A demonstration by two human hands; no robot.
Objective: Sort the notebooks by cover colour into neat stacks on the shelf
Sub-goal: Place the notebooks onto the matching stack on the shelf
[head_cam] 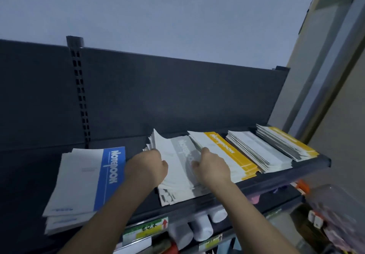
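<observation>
Several stacks of notebooks lie on the dark shelf. The blue-striped stack is at the left. In the middle lies the grey-striped stack, its far corners curling up. My left hand grips its left edge and my right hand grips its right edge, fingers curled over the covers. To the right come a yellow-striped stack, another grey stack and a second yellow stack.
The shelf's dark back panel rises behind the stacks, with a slotted upright at the left. Below the shelf edge sit white bottles, price labels and packaged goods. A wall corner stands at the right.
</observation>
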